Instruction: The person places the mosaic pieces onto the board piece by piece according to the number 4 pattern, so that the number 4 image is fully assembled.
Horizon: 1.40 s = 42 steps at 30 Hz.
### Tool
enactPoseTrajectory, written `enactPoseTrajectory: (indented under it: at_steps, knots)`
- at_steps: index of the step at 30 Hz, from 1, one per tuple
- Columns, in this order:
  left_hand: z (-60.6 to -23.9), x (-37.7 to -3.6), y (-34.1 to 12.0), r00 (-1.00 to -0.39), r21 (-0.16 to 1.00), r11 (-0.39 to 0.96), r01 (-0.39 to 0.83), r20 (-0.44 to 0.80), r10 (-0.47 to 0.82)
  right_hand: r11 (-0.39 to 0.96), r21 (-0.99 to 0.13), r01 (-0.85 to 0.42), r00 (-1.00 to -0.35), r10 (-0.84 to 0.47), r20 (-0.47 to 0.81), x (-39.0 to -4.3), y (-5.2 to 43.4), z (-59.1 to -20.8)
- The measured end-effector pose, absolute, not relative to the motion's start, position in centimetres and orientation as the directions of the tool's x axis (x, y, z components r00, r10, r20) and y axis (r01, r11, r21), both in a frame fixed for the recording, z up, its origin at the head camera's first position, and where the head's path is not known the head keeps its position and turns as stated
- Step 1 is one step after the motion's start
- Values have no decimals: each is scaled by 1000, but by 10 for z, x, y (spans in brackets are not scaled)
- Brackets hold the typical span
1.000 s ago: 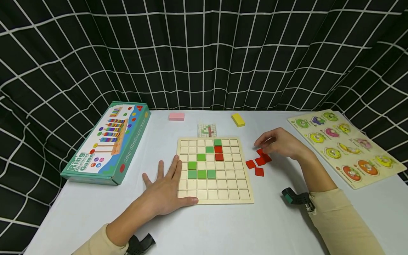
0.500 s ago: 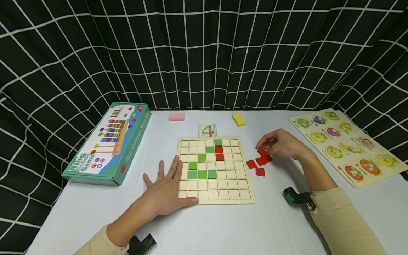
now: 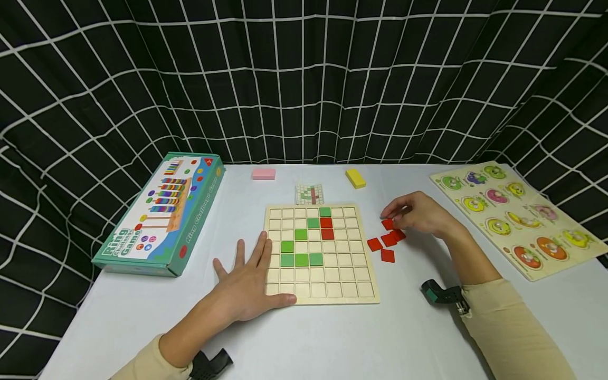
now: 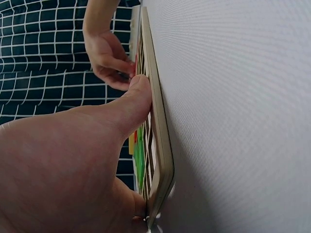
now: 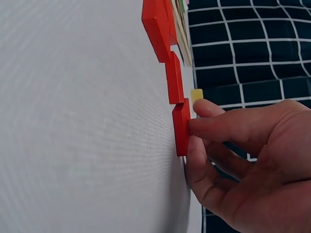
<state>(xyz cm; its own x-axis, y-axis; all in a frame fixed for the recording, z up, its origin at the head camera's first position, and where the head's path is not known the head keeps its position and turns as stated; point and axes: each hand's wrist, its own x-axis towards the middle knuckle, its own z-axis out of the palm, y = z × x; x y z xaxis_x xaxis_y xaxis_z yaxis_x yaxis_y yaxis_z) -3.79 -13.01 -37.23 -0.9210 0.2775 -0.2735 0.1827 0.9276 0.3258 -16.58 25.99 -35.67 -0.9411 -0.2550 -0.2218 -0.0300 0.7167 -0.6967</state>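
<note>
flat red square tile (image 5: 181, 127), fingertip-pinched, thin

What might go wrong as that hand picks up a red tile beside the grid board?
The right hand pinches one red square tile that touches its neighbours, so lifting may drag them. The left hand only rests flat on the wooden grid board's corner; a bump might shift it and the green tiles.

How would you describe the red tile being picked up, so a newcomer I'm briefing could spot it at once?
Start at the wooden grid board in the middle of the white table. Just off its right edge lies a small cluster of loose red tiles. The red tile is the farthest one in that cluster, the only one under the right hand, whose fingertips pinch it.
</note>
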Motion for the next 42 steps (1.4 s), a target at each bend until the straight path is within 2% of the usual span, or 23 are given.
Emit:
enactPoseTrajectory:
  at_steps: [42]
  knots:
    - [-371, -38, -131, -920, 314, 932, 181, -282, 273, 783, -620, -52, -950, -230, -211, -165, 248, -357]
